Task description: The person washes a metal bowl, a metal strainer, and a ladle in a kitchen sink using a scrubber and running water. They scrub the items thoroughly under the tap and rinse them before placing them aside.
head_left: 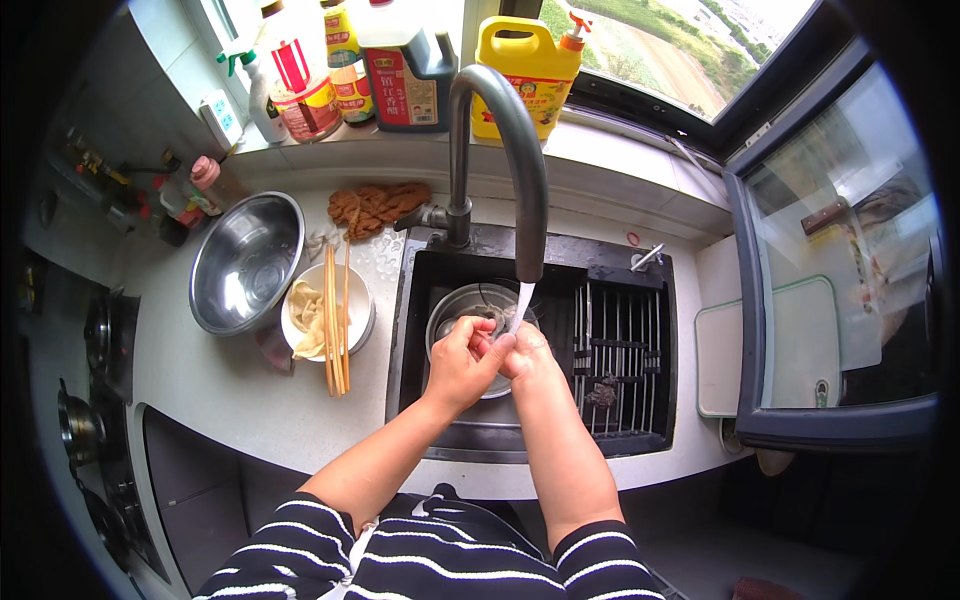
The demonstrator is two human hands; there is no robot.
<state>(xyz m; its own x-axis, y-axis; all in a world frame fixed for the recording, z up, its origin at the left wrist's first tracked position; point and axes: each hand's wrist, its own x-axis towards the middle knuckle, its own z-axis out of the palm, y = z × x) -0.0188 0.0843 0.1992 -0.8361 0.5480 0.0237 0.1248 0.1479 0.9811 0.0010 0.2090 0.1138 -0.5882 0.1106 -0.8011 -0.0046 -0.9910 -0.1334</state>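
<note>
Both hands are together under a stream of running water [522,305] from the tall grey faucet [500,95], above a round metal bowl [440,318] in the black sink [480,440]. My left hand [462,362] is closed, fingers bent and thumb pressed toward the right hand. My right hand [530,352] curls in against it, its fingers partly hidden. Between them is something small, wet and greyish that I cannot make out. The bowl's contents are mostly covered by the hands.
Left of the sink, a large steel basin [247,262] leans by a white bowl [362,325] with chopsticks [335,330] across it. A brown cloth [378,208] lies behind. A metal rack [618,340] fills the sink's right side. An open window pane [850,250] juts over the right counter.
</note>
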